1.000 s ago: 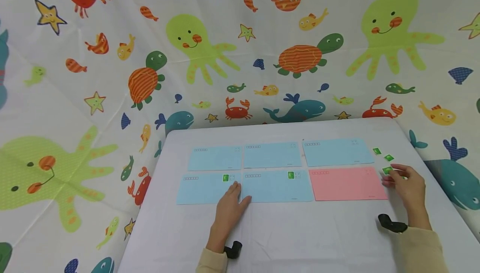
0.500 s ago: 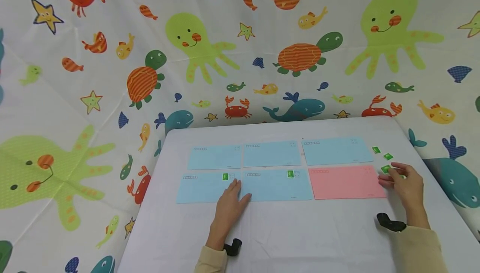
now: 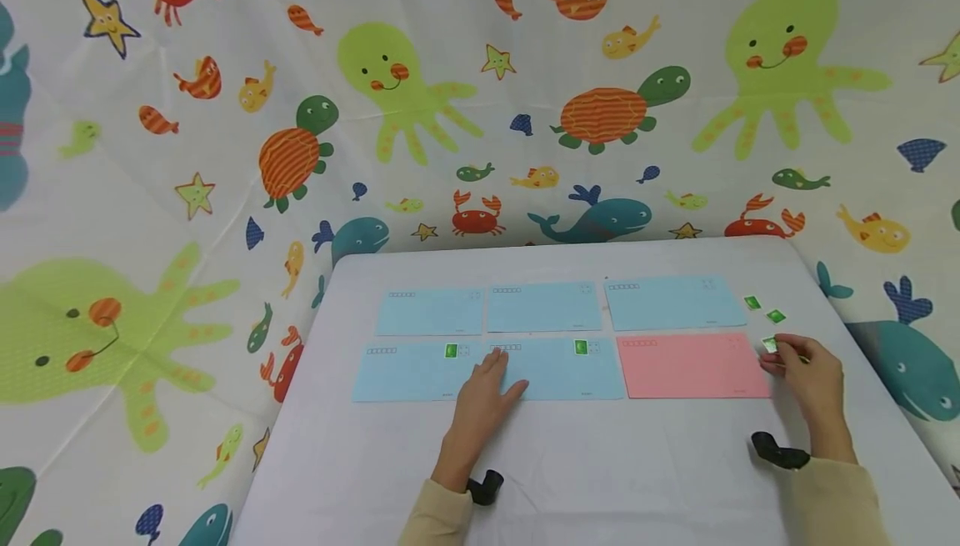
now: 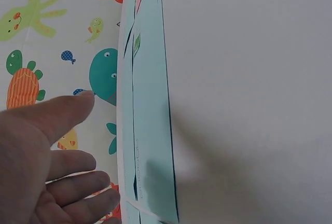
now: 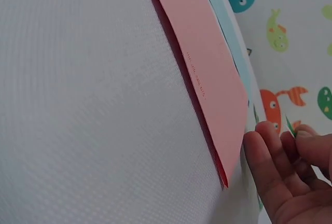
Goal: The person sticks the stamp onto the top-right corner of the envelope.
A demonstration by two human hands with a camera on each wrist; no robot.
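Note:
My right hand (image 3: 813, 383) pinches a small green stamp (image 3: 770, 344) between thumb and fingertip, just off the right end of the pink envelope (image 3: 693, 371). In the right wrist view the stamp (image 5: 289, 125) shows edge-on. My left hand (image 3: 483, 404), fingers extended, is over the left end of the front middle blue envelope (image 3: 558, 379). Green stamps sit at the upper right of this envelope and of the front left blue envelope (image 3: 397, 379). The left wrist view shows the left hand (image 4: 57, 156) holding nothing.
Three more blue envelopes lie in the back row, at left (image 3: 427, 317), middle (image 3: 543, 313) and right (image 3: 675, 304). Two loose stamps, one (image 3: 752, 303) behind the other (image 3: 776, 316), lie right of them. A sea-animal curtain hangs behind the white table (image 3: 637, 471).
My left hand has moved right, from the front left envelope to the front middle one. The stamp at my right fingertips has been lifted and tilted.

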